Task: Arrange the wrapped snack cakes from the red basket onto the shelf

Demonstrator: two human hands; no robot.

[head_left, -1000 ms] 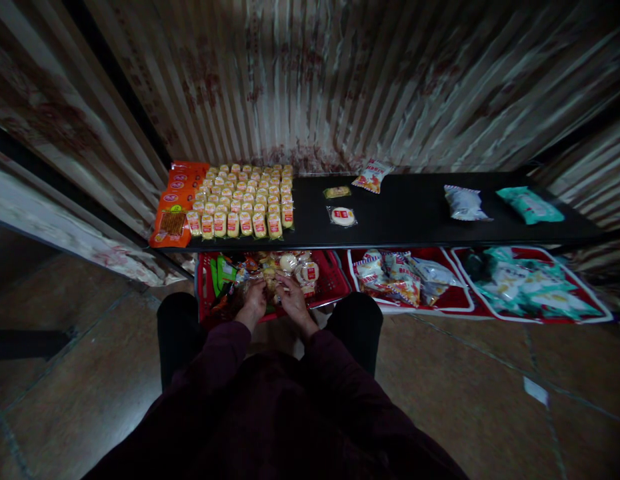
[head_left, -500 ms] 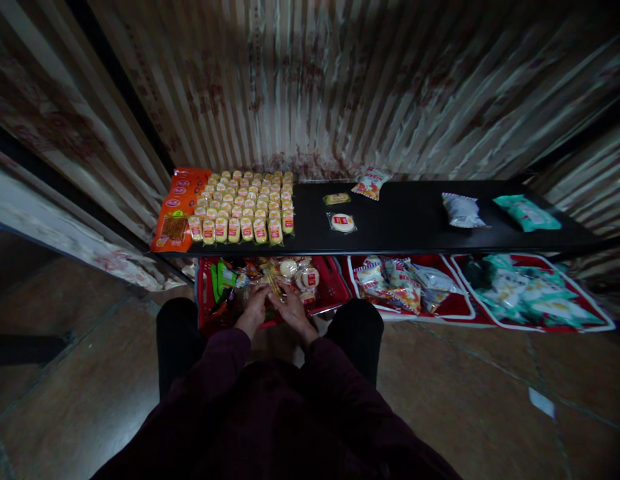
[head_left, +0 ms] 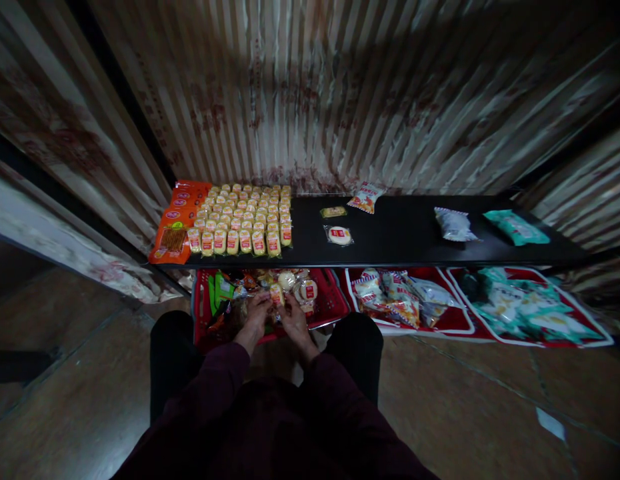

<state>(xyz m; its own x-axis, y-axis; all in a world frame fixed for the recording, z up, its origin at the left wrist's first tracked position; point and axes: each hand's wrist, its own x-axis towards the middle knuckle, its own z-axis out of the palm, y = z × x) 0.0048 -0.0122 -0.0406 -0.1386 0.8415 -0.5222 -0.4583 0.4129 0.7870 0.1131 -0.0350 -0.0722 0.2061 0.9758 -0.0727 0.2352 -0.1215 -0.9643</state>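
Observation:
Between my fingertips is a small yellow wrapped cake (head_left: 277,294) with a red label. My left hand (head_left: 259,311) pinches it from the left, and my right hand (head_left: 293,316) grips its right side. Both hands are above the left red basket (head_left: 335,300), which holds green packets (head_left: 223,289), round white wrapped cakes (head_left: 307,291) and other packets too dark to name. On the black shelf (head_left: 390,227) behind, rows of similar yellow wrapped cakes (head_left: 240,220) stand packed together beside an orange bag (head_left: 175,227).
Farther right on the shelf lie a flat yellow packet (head_left: 333,212), a round white cake (head_left: 339,235), a red-and-white bag (head_left: 366,197), a silvery bag (head_left: 455,224) and a teal bag (head_left: 516,227). Below are a basket of striped bags (head_left: 400,297) and a basket of teal packets (head_left: 535,307).
The cake in my hands has turned, so its labelled face now shows upward. My view has tilted slightly, and the shelf sits lower in the picture.

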